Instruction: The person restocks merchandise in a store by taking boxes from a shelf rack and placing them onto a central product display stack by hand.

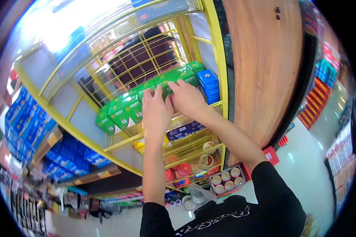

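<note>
A row of green boxes (pixel 123 108) lies along a shelf of the yellow wire rack (pixel 219 47). In the middle of that row, my left hand (pixel 157 108) has its fingers bent over the top of a green box, with the thumb pointing toward my other hand. Close beside it, my right hand (pixel 188 98) grips at the neighbouring part of the row, fingers over the top edge. My hands hide the front faces of the boxes there. At the row's right end stands a blue box (pixel 209 86), near my right hand but apart from it.
Lower rack shelves hold purple boxes (pixel 178 133) and red-lidded tubs (pixel 184 169). A carton of round cups (pixel 227 179) stands at the bottom. A wood panel (pixel 263 67) rises right of the rack. Blue packs (pixel 29 118) are stacked at left.
</note>
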The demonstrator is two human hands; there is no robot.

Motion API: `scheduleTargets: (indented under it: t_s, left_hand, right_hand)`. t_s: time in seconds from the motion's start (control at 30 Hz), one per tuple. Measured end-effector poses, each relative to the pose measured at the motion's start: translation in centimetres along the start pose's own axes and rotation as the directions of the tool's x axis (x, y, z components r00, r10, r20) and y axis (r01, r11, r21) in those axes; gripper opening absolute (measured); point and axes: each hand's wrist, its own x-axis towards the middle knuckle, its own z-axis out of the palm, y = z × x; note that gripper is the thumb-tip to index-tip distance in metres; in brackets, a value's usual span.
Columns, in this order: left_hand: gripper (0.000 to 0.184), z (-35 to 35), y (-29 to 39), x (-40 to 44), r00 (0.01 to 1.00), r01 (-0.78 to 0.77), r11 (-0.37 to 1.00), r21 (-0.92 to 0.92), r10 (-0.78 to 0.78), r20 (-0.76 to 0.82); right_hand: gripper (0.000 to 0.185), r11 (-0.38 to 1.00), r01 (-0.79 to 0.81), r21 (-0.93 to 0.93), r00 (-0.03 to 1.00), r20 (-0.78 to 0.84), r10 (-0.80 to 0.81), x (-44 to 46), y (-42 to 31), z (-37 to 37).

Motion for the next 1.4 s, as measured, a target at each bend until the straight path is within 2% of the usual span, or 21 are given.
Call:
scheduleTargets:
  t_s: [0.1,0.2,0.27,0.3,0.43,0.53,0.6,0.63,0.67,0.77,0.8,0.87,0.9,0.93,1.03,1.1,1.17,1.27,1.37,1.4]
  left_hand:
    - [0.038,0.1,-0.6,-0.2,0.999,-0.047,0.994,-0.103,0.047,0.004]
    - [0.034,-0.3,-0.4,-0.6,0.999,0.014,0.971,-0.240,-0.006,0.035]
    - [0.033,-0.6,0.1,-0.8,0.994,0.083,0.951,-0.298,-0.058,0.092]
    - [0.033,-0.7,0.1,-1.0,0.998,0.044,0.955,-0.293,-0.032,0.046]
    - [0.037,-1.8,0.9,-2.2,0.987,-0.124,0.937,-0.328,0.081,-0.141]
    - [0.042,-2.7,3.9,-3.9,0.920,-0.270,0.913,-0.306,0.150,-0.362]
    - [0.046,-3.2,6.5,-5.5,0.907,-0.313,0.852,-0.419,0.138,-0.398]
    - [0.047,-3.2,8.0,-6.4,0.902,-0.329,0.820,-0.469,0.125,-0.414]
    - [0.052,-2.8,9.7,-7.2,0.915,-0.334,0.689,-0.642,0.075,-0.396]
    - [0.064,-2.5,16.5,-9.3,0.894,-0.436,0.260,-0.861,0.018,-0.448]
    - [0.071,-2.1,19.3,-10.5,0.875,-0.456,0.247,-0.855,-0.052,-0.482]
    - [0.070,-1.0,23.4,-12.5,0.874,-0.475,0.119,-0.872,-0.051,-0.483]
    - [0.069,-0.3,25.8,-13.7,0.874,-0.481,0.054,-0.875,-0.052,-0.483]
    - [0.068,0.5,29.3,-14.9,0.852,-0.487,0.025,-0.873,-0.206,-0.481]
    - [0.072,0.1,40.0,-19.5,0.861,-0.247,0.019,-0.969,-0.454,-0.228]
    - [0.075,0.6,46.0,-22.2,0.889,-0.244,-0.181,-0.953,-0.435,-0.145]
    - [0.072,1.3,50.1,-24.9,0.931,-0.334,-0.433,-0.837,-0.292,-0.220]
    - [0.073,3.5,56.0,-28.9,0.987,-0.156,-0.619,-0.770,-0.068,-0.145]
    - [0.059,7.0,60.3,-32.7,0.981,-0.046,-0.489,-0.871,0.144,-0.133]
    - [0.060,8.0,62.1,-33.7,0.975,-0.060,-0.391,-0.919,0.176,-0.139]
  right_hand:
    - [0.036,0.998,-0.005,-0.061,0.995,-0.096,-0.001,-0.8,-0.9,-0.4]
    - [0.029,0.999,-0.050,0.002,0.974,-0.220,0.049,-1.6,-1.8,-0.2]
    - [0.028,0.990,-0.050,0.131,0.958,-0.274,0.085,-2.0,-2.1,0.4]
    - [0.027,0.980,-0.046,0.192,0.946,-0.307,0.105,-2.1,-2.0,0.6]
    - [0.029,0.976,0.037,0.214,0.887,-0.458,0.067,-3.6,-3.4,-0.9]
    - [0.032,0.942,0.116,0.317,0.820,-0.565,0.089,-6.5,-5.4,-4.2]
    - [0.034,0.922,0.170,0.349,0.765,-0.637,0.100,-8.8,-6.1,-6.5]
    - [0.035,0.940,0.200,0.277,0.721,-0.692,0.051,-10.1,-6.2,-8.0]
    - [0.037,0.952,0.228,0.202,0.675,-0.738,-0.005,-11.6,-6.1,-9.6]
    - [0.045,0.956,0.286,0.062,0.575,-0.809,-0.119,-16.4,-5.0,-13.5]
    - [0.047,0.952,0.303,0.039,0.532,-0.836,-0.135,-18.2,-4.5,-14.8]
    - [0.048,0.940,0.331,-0.084,0.464,-0.853,-0.240,-21.9,-2.8,-18.2]
    - [0.047,0.946,0.296,-0.131,0.451,-0.854,-0.260,-23.9,-2.2,-20.4]
    - [0.048,0.949,0.261,-0.179,0.439,-0.853,-0.282,-26.0,-1.8,-22.3]
    - [0.053,0.962,0.147,-0.229,0.432,-0.860,-0.270,-32.7,-0.4,-28.1]
    - [0.054,0.960,0.035,-0.279,0.455,-0.850,-0.264,-37.5,0.9,-32.2]
    - [0.053,0.945,-0.077,-0.317,0.452,-0.856,-0.250,-41.8,1.1,-35.7]
    - [0.047,0.950,-0.178,-0.258,0.369,-0.912,-0.179,-47.3,2.7,-39.6]
    - [0.042,0.837,-0.315,-0.447,0.424,-0.855,-0.297,-51.4,4.8,-43.7]
    - [0.040,0.777,-0.344,-0.528,0.442,-0.821,-0.362,-52.6,6.0,-45.1]
